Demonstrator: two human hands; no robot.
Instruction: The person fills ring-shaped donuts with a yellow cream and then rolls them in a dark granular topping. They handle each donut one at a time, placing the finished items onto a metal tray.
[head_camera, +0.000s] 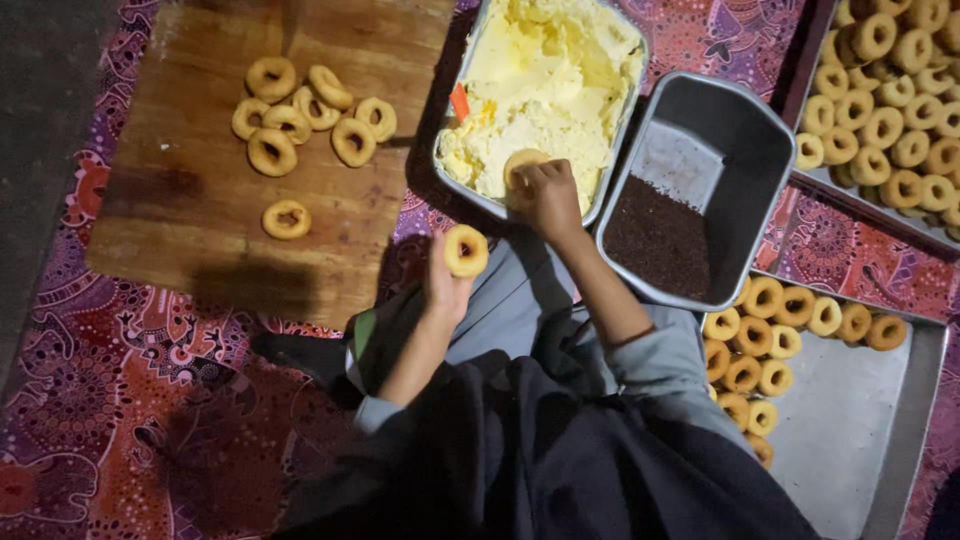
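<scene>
Gripping doughnuts: left hand (447, 285) fingers pinch one (466, 250), right hand (548, 195) presses another (523, 165) into cream (545, 85).

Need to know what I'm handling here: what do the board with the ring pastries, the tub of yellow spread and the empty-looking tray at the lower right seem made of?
The board looks like wood: brown, matte, with grain and dark stains. The tub looks like thin metal with a dull grey sheen along its rim. The tray also looks like metal, brushed silver with faint reflections, though coated or plain cannot be told.

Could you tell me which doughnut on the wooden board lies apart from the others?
The lone doughnut near the wooden board's front edge; the other seven sit clustered together farther back.
</scene>
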